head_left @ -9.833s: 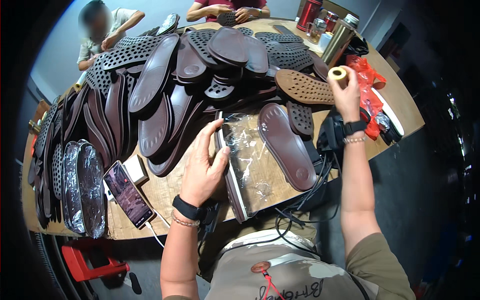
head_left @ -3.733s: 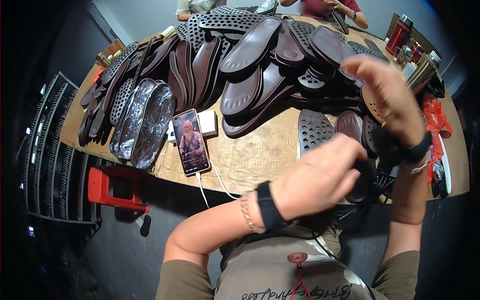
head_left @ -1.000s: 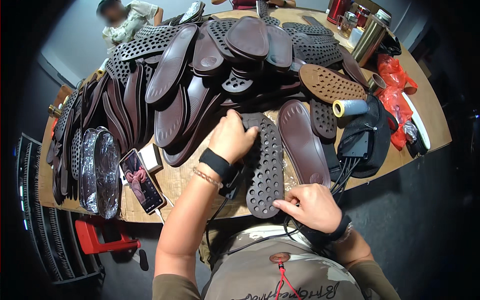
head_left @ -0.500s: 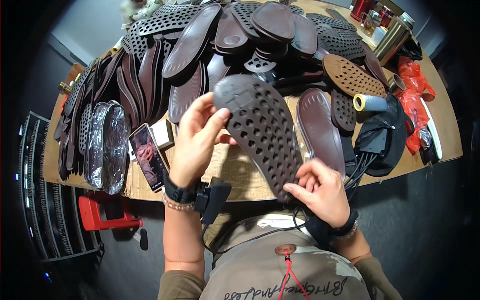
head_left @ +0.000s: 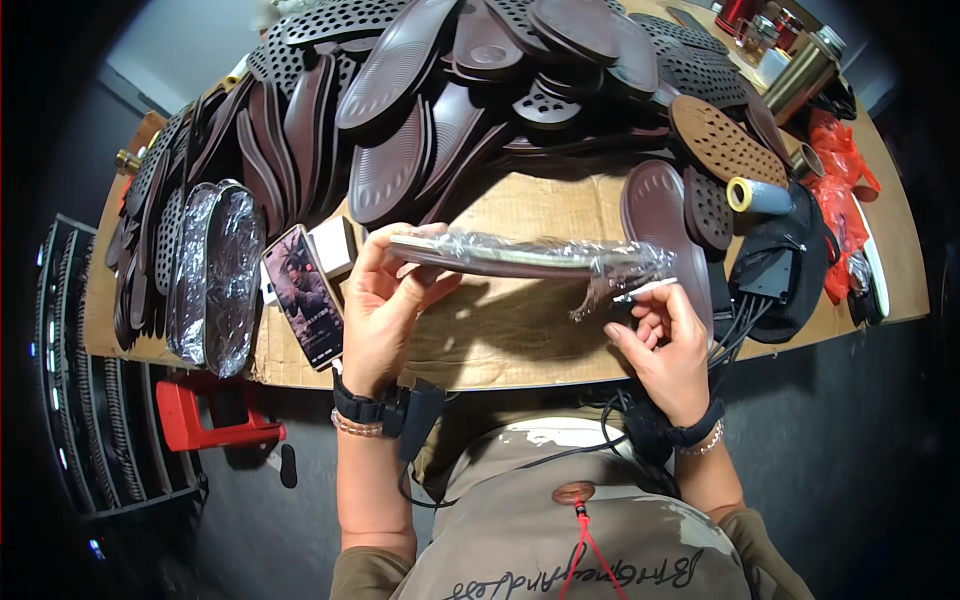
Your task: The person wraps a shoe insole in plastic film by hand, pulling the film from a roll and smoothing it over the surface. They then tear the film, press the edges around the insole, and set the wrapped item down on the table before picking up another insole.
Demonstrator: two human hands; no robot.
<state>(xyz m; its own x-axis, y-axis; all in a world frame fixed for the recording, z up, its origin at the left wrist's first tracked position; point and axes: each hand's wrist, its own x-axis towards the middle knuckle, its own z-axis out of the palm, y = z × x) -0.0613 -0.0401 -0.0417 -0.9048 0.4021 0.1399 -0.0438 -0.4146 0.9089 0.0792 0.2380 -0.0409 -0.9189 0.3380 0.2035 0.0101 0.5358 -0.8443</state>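
Head view: brown sole (head_left: 480,267), edge-on, clear film (head_left: 650,262).
Left hand (head_left: 378,315): grasping one end; right hand (head_left: 668,350): by film, grip unclear.

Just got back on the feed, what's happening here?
A person's left hand holds one end of a brown sole edge-on above the table. Clear film runs along it, bunched near the right hand; whether that hand grips it is unclear. More soles are heaped behind, and a film roll lies to the right.

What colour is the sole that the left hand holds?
The sole is dark brown, best seen in the head view.
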